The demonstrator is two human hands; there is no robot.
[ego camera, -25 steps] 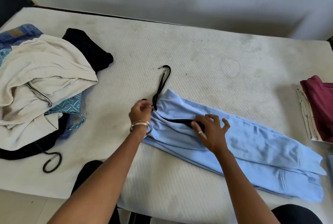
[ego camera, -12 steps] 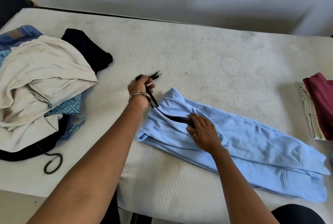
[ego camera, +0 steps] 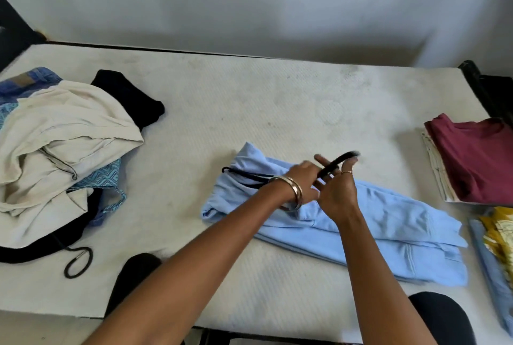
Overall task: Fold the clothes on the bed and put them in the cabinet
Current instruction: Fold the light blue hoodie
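Note:
Light blue pants lie lengthwise across the white bed, waistband to the left. A black drawstring runs from the waistband to both hands. My left hand, with bangles at the wrist, grips the cord above the pants. My right hand is just right of it with fingers raised, and the cord loops up across them in a blur. A pile of unfolded clothes sits at the left, with a cream garment on top. The cabinet is not in view.
A black garment, jeans and a blue patterned cloth lie in the left pile. A folded stack topped by a maroon shirt is at the right edge, with yellow cloth below it. A wall runs behind the bed.
My left hand has carried the drawstring from left of the waistband rightward to meet my right hand, which has lifted off the pants. The cord's loose end now loops over the right fingers.

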